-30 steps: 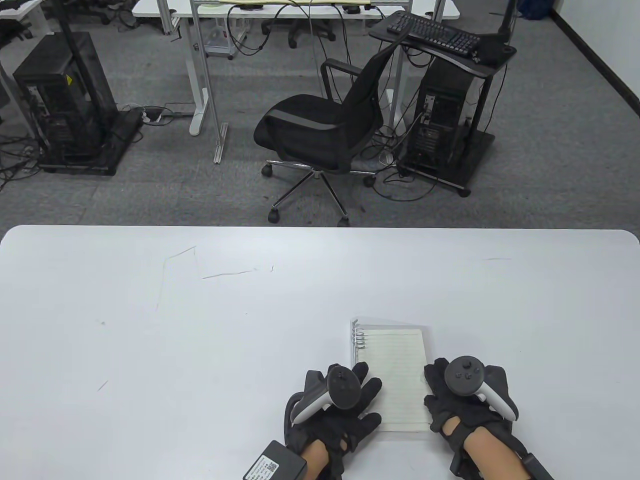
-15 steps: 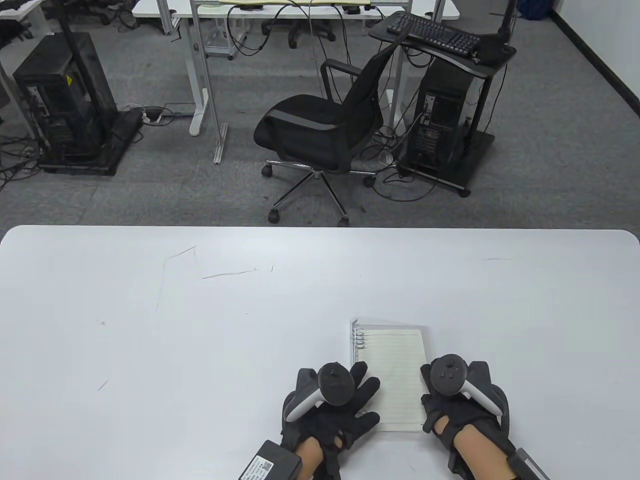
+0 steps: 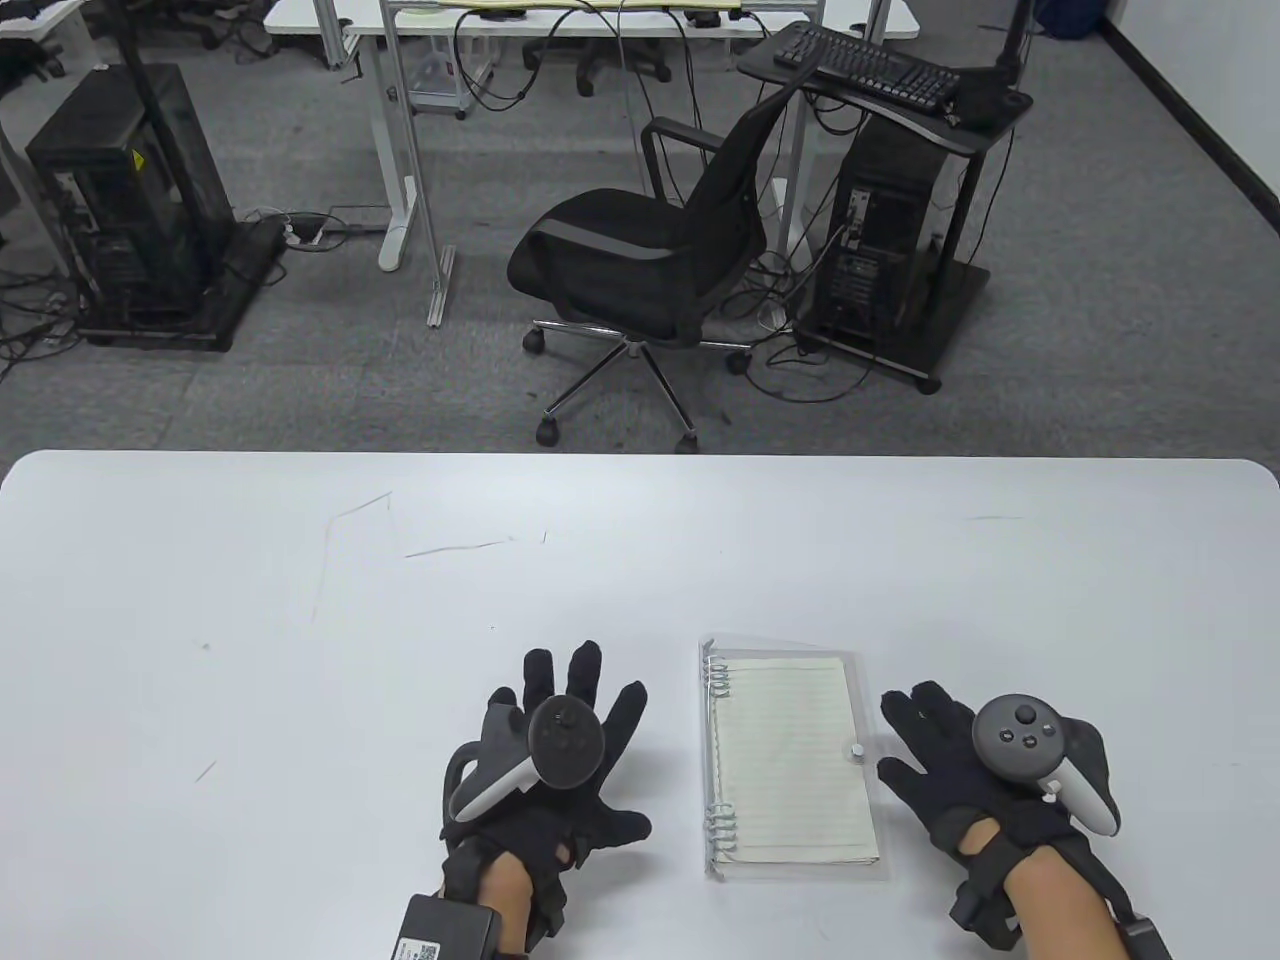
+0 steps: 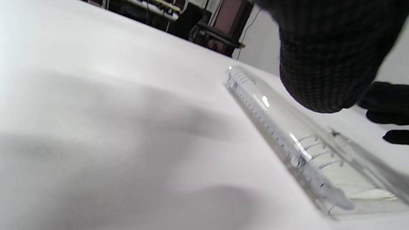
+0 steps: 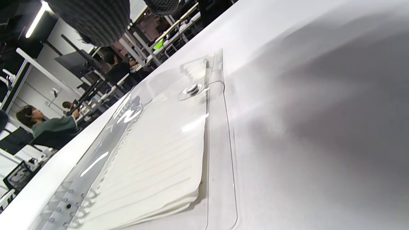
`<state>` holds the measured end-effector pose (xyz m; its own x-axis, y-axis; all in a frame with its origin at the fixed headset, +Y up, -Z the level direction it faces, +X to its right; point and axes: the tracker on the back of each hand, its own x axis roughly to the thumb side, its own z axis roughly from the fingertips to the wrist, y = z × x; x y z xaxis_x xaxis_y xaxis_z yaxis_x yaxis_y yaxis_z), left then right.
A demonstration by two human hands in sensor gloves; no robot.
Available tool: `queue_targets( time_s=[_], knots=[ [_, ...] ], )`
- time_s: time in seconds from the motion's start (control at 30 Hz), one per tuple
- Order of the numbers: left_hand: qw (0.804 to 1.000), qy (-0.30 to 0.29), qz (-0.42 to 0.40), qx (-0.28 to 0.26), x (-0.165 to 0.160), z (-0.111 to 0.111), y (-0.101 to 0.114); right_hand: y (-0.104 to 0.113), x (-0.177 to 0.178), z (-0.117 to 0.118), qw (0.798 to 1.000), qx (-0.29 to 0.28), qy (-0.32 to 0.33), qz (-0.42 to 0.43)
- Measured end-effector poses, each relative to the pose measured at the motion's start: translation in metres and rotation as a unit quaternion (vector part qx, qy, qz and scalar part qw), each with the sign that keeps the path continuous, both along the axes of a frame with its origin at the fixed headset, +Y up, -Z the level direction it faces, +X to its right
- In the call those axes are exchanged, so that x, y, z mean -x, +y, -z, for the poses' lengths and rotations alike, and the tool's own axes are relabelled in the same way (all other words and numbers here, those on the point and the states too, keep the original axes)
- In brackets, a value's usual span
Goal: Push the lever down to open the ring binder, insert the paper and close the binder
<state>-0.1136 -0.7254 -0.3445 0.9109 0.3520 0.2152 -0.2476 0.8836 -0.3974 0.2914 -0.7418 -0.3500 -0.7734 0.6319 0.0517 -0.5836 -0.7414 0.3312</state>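
A small clear-plastic ring binder (image 3: 790,762) lies shut on the white table (image 3: 300,620), with lined paper (image 3: 790,770) under its transparent cover and a snap button (image 3: 856,749) at its right edge. Metal rings (image 3: 718,675) run along its left spine (image 4: 287,147). My left hand (image 3: 560,740) lies flat on the table left of the binder, fingers spread, touching nothing. To the binder's right my right hand (image 3: 950,750) rests on the table, fingers straight, clear of the cover. The right wrist view shows the cover (image 5: 166,127) closed over the pages and snapped.
Beyond the table's far edge stand a black office chair (image 3: 640,260), computer towers (image 3: 120,200) and a keyboard stand (image 3: 880,70). Faint scratch marks (image 3: 400,530) cross the tabletop.
Both hands have lifted off the binder and moved apart, the left one to the left, the right one to the right. The binder's whole cover now shows, lying flat.
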Motion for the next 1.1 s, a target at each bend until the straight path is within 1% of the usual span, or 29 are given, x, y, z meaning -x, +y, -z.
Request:
queue_targets(
  time_s=[0.07,0.3,0.47,0.6,0.8,1.1],
  knots=[
    [1.0,-0.003,0.01,0.013,-0.001,0.001,-0.004,0.0,0.0,0.0,1.0,-0.001,-0.001,0.001],
    [0.999,-0.032,-0.009,-0.006,-0.014,-0.003,0.005,0.001,0.001,0.0,1.0,0.001,-0.001,0.008],
    [0.999,-0.039,0.001,-0.008,-0.02,-0.003,0.007,0.0,0.002,0.001,1.0,0.013,0.007,0.013],
    [0.999,-0.039,0.0,-0.008,-0.021,-0.002,0.008,0.001,0.002,0.002,1.0,0.009,0.007,0.018],
    [0.999,-0.045,0.014,0.007,-0.025,-0.001,0.0,-0.001,0.003,0.001,1.0,0.012,0.01,0.02],
    [0.999,-0.044,0.019,0.011,-0.026,-0.001,-0.001,-0.006,0.004,0.002,0.999,0.029,0.016,0.022]
  ],
)
